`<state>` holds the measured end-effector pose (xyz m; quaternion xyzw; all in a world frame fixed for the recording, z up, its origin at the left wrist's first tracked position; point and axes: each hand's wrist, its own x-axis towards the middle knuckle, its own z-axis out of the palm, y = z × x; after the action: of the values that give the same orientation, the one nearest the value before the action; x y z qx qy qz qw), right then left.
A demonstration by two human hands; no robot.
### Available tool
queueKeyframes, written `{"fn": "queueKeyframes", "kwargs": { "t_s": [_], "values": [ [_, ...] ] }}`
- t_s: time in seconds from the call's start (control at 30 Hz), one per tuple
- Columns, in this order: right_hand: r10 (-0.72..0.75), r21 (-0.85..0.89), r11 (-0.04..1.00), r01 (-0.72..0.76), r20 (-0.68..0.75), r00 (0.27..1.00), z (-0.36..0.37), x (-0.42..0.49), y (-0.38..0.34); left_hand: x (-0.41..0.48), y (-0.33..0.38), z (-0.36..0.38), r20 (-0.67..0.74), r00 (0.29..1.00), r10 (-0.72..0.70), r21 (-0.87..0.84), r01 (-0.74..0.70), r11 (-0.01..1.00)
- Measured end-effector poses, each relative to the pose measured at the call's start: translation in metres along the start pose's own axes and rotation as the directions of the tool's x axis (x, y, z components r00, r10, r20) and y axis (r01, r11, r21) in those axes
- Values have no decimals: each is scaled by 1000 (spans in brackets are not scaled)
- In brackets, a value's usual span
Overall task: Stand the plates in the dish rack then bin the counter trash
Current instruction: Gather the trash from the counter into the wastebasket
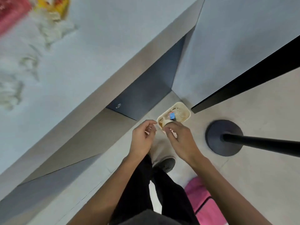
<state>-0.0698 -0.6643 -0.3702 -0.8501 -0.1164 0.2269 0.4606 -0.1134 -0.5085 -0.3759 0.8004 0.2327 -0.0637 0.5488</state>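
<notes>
A small cream bin (183,105) stands on the floor against the cabinet corner, with wrappers and a blue scrap inside. My right hand (178,137) hovers over its near rim, fingers closed on a beige cup-like piece of trash (167,122). My left hand (142,135) is just left of the bin, pinching a small clear scrap (156,126). Blurred crumpled white paper (53,25) lies on the pale counter (84,51) at the upper left, and more crumpled paper (9,93) sits near its left edge. No plates or dish rack are in view.
Dark grey cabinet fronts (146,88) run under the counter edge. A black stand base (224,138) with a pole sits on the floor right of the bin. A pink bag (199,197) lies by my legs. Red (11,12) and yellow (53,5) items blur at the counter's far end.
</notes>
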Motion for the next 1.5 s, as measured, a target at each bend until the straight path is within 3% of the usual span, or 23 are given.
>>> {"fn": "queueKeyframes", "kwargs": {
  "t_s": [0.17, 0.3, 0.6, 0.83, 1.07, 1.27, 1.5],
  "values": [
    [-190, -16, 982, 190, 13, 982, 5, -23, -77, -57, 33, -61, -154, 988, -13, -46, 6, 999],
    [-295, -22, 954, 299, 113, 949, 19, -31, -133, -96, 52, -108, -287, 958, 18, -79, -42, 996],
    [-537, 37, 838, 545, 236, 810, 111, -46, -252, -164, 43, -234, -552, 833, -37, -236, -114, 965],
    [-543, 74, 832, 549, 309, 781, 216, -66, -331, -206, -5, -364, -663, 745, -71, -267, -147, 952],
    [-521, 30, 830, 557, 397, 756, 315, -69, -389, -238, -60, -459, -646, 759, -84, -275, -129, 953],
    [-489, -51, 834, 549, 391, 780, 365, -55, -410, -241, -111, -528, -642, 766, -44, -122, -45, 992],
    [-446, -137, 843, 520, 364, 818, 427, -15, -432, -207, -175, -602, -731, 681, 38, 115, 69, 991]
  ]
}}
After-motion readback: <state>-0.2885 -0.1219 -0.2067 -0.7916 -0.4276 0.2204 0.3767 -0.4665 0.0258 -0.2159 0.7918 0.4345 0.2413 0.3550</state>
